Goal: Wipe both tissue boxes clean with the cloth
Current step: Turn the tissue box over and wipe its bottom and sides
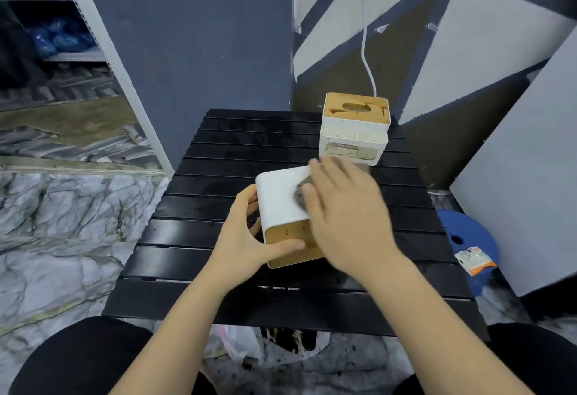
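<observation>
A white tissue box [281,198] lies tipped on its side at the middle of the black slatted table [193,257], its wooden face [293,235] turned toward me. My left hand [246,238] grips its near left corner, thumb across the wooden face. My right hand [343,216] lies flat with straight fingers on a grey cloth [301,196], pressing it on the box's white top side; most of the cloth is hidden under the palm. A second white tissue box [354,135] with a wooden slotted lid stands upright behind, at the table's far right.
A blue stool [471,238] with a small packet on it stands right of the table. Grey boards [515,176] lean against the wall at right, and a white cable [365,38] hangs behind the far box. A metal shelf [103,51] stands at left. A plastic bag [243,348] lies under the table.
</observation>
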A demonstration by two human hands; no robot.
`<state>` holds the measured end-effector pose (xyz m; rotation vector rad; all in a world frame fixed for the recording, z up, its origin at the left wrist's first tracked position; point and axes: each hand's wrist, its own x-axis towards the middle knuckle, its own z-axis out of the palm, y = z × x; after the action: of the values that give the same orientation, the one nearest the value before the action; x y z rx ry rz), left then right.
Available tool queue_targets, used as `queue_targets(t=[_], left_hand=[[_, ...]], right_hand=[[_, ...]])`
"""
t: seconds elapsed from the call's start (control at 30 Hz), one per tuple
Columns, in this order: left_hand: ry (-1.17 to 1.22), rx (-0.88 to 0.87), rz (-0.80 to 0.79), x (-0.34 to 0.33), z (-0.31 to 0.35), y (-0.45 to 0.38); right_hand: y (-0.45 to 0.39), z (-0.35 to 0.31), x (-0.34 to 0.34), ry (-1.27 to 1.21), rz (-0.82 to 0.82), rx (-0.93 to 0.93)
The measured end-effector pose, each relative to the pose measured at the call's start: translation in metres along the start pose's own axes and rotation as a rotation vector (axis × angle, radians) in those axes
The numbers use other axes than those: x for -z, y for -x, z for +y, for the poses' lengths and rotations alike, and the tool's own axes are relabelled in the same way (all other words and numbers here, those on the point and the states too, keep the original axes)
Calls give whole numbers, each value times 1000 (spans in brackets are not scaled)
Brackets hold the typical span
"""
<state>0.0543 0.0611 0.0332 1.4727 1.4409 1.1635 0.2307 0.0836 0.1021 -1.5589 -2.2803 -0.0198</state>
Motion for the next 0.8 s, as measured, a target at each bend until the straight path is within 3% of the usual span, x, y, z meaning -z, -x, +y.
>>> queue_targets(t=[0.1, 0.2, 0.37, 0.43, 0.5, 0.7, 0.8], left_hand=[[-8, -47, -1, -1, 3, -1], [-9, -44, 2, 0, 2, -3], [22, -1, -17, 4, 1, 0], [16, 3, -22, 4, 4, 0], [8, 3, -26, 4, 4, 0], [-17, -1, -51, 8, 4, -1], [-10, -4, -60, 7, 0, -3]], right_hand=[[2, -37, -13, -105, -45, 136], [10, -44, -16, -112, 16, 112], [20, 7, -2, -113, 85, -122], [19, 26, 6, -244, 43, -307], [14, 33, 7, -390, 32, -368], [18, 20, -2, -239, 86, -293], [5, 8, -4, -26, 151, -12]])
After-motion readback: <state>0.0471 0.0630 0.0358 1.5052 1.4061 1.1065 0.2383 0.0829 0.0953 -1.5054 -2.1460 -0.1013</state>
